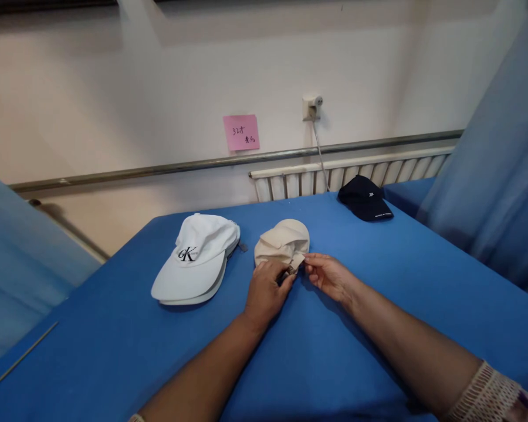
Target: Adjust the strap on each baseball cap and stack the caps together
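A beige baseball cap [278, 241] lies on the blue-covered table [158, 357] in front of me, its back strap side toward me and its brim pointing away. My left hand [269, 290] is closed on the cap's near edge, thumb and fingers at the strap opening. With thumb and fingertips my right hand [327, 275] pinches the strap end at the cap's right side. A small dark patch, perhaps a buckle or print, shows between the two hands. Part of the near rim is hidden by my left fingers.
Stacked white caps [198, 258] with a CK logo lie to the left. A black cap [364, 198] rests at the far right corner. Behind the table are a radiator [297, 183], a rail [180, 168], a socket [311, 109] and a pink note [241, 132]. Blue curtains [488, 158] hang at the sides.
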`<action>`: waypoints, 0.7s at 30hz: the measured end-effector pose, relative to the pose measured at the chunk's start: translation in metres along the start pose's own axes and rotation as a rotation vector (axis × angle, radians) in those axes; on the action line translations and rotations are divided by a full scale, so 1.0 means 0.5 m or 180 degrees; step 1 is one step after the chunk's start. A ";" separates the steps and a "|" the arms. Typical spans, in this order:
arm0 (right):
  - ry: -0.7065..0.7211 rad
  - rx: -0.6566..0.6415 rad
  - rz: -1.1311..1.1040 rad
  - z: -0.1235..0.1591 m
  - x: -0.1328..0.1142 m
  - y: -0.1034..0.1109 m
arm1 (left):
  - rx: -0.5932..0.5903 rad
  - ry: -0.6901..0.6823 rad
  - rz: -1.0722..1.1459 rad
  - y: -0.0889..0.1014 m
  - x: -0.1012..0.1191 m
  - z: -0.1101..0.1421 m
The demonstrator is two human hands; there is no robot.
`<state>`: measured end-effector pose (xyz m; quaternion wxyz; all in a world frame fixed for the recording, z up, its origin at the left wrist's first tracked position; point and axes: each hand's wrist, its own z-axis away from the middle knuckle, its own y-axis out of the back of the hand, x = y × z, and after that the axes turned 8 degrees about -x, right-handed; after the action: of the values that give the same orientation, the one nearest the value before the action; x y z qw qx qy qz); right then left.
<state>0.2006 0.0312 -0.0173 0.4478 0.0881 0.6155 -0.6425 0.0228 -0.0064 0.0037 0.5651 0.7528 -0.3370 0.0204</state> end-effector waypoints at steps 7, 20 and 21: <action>-0.0381 0.0157 -0.0195 0.013 -0.003 -0.023 | -0.0014 -0.0104 -0.0099 -0.002 0.005 0.006; 0.0546 -0.0257 -0.0137 0.018 0.028 -0.029 | 0.0630 -0.0117 0.0152 0.005 0.033 0.008; 0.0587 -0.0264 -0.0150 0.018 0.030 -0.031 | 0.0642 -0.0124 0.0175 0.004 0.035 0.008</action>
<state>0.1850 0.0137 -0.0141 0.3773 0.1138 0.6821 -0.6160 0.0336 -0.0187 0.0112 0.4790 0.7966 -0.3646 0.0551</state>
